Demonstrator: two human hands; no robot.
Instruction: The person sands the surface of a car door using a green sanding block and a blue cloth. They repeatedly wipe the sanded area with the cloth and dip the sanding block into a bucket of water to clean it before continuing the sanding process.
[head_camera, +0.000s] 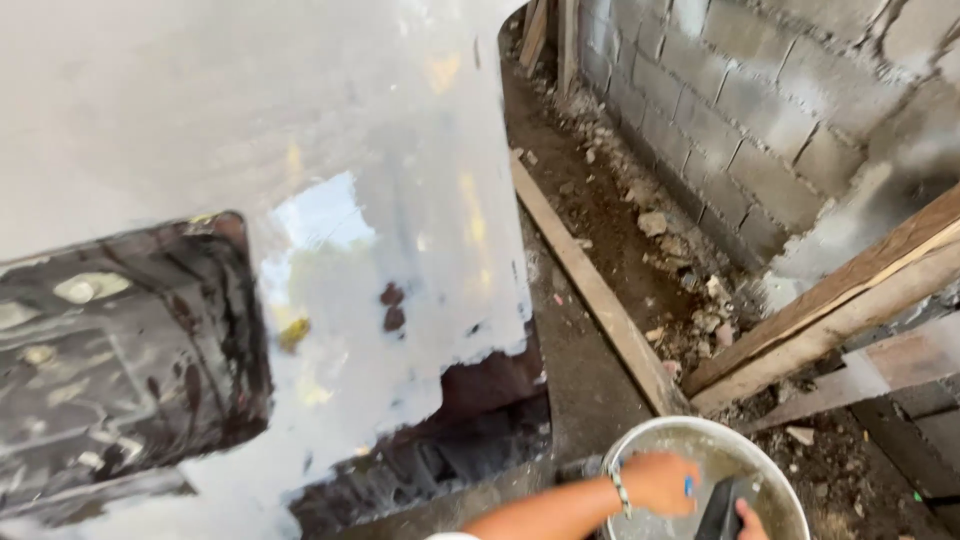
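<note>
ITEM 1 – round pale metal basin w/ cloudy whitish liquid (640, 435): sits low on the ground at bottom right of view, just beside the concrete strip (580, 390). Both hands work inside it.

ITEM 2 – left hand (662, 483): forearm comes in from bottom centre, beaded band at wrist. Grip curled together over something small w/ a blue bit showing; what it is, cannot tell. Hand is over the liquid, near basin centre.

ITEM 3 – right hand (752, 520): only a sliver at bottom edge, touching a dark flat-bladed tool (718, 512) standing in the basin. Grip looks closed round the tool, but mostly cut off by frame, so cannot tell for sure.

ITEM 4 – large surface coated in wet white-grey paint or skim (380, 200): fills left and centre. Bare dark patch (120, 350) at left, smaller dark area at lower centre, two small reddish spots mid-panel uncoated.

ITEM 5 – grey hollow-block wall (760, 110), rubble strip at its foot, long timber plank (590, 280) on the ground, angled wooden beams (840, 300) at right.

HANDLING NOTES (judgement): step in hand appears to be loading or rinsing tool in basin. Do well by: keeping tool blade low in liquid, no splash over rim; left hand steady, clear of blade edge; drain excess against the inner wall before lifting; basin is close to rubble, so avoid knocking grit in
</note>
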